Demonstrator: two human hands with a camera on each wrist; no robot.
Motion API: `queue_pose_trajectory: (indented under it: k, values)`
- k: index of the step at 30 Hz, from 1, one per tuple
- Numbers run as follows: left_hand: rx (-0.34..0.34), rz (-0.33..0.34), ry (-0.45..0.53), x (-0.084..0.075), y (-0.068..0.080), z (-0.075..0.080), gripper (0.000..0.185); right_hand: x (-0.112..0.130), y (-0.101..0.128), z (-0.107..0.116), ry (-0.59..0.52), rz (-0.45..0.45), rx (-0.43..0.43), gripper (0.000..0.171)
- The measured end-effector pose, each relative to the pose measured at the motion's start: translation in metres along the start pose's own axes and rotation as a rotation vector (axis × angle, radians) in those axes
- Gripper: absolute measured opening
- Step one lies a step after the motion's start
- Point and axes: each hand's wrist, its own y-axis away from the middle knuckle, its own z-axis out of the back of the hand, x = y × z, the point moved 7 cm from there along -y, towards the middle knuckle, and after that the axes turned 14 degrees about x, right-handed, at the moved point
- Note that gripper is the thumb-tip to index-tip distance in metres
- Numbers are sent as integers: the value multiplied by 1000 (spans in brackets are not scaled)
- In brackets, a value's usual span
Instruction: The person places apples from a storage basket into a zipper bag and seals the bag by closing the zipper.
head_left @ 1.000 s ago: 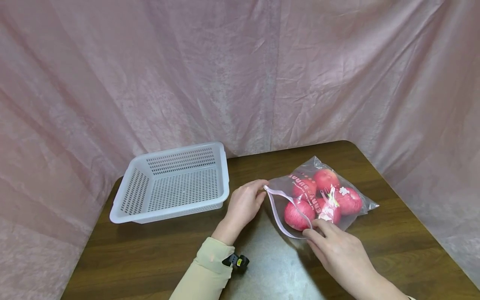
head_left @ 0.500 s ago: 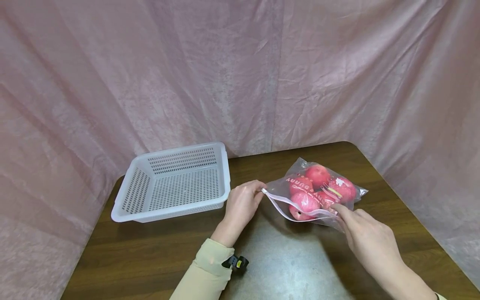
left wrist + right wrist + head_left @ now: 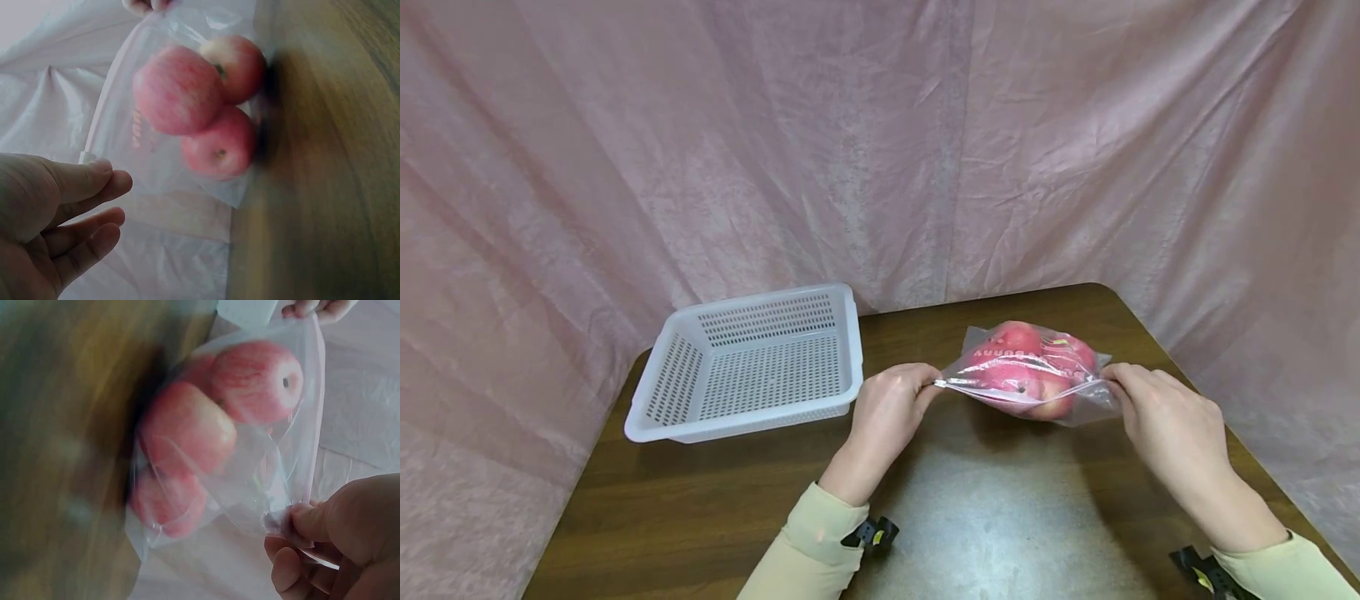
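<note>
A clear zip bag (image 3: 1105,408) with several red apples (image 3: 1018,337) inside lies on the table, its zip edge facing me and drawn out straight. At the left end of that edge my left hand (image 3: 891,408) pinches the corner by the white slider (image 3: 87,157). The right hand (image 3: 1176,433) pinches the other end of the zip edge between thumb and fingers, as the right wrist view also shows. Through the film the apples (image 3: 187,428) look bunched together. Printed lettering on the bag is partly creased.
A white perforated plastic basket (image 3: 767,379) stands at the left of the brown wooden table (image 3: 715,508), with no contents visible. Behind the table hangs a pink curtain (image 3: 820,150).
My right hand has moved right along the bag's mouth to its far corner. The gaping mouth has been stretched into a narrow line, and the apples have bunched up. The left hand stays nearly still.
</note>
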Motion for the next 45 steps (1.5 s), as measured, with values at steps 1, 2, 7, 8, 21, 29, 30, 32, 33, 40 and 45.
queue_pose_trajectory:
  k: [1,2,7,8,21,29,30,32,33,40,45]
  values:
    - [-1,-2,-1,-1,1,2,9,-2,-3,0,-2,-10,8,20]
    - [-3,-4,-5,-2,1,4,10,-3,-6,-1,-5,-18,17,19]
    - [-6,-15,-10,-7,3,15,10,-8,-22,-2,-23,-59,54,13]
    - [-5,-15,-15,-7,3,17,10,-9,-25,-3,-26,-67,61,12]
    - [-48,-12,-30,-4,9,39,10,-4,-73,-31,-72,-37,87,6]
    - [-75,32,-56,6,15,51,10,12,-95,-28,-84,-19,15,6]
    - [-79,39,-55,8,16,53,10,14,-96,-25,-86,-17,3,6]
    - [-86,45,-56,9,16,56,9,15,-95,-19,-91,-20,-14,6]
    - [-90,48,-58,9,16,57,9,15,-94,-16,-94,-24,-17,6]
    - [-116,31,-52,7,17,63,10,14,-69,-12,-129,-29,-19,6]
    - [-123,30,-60,5,18,62,11,11,-56,-27,-305,-37,104,7]
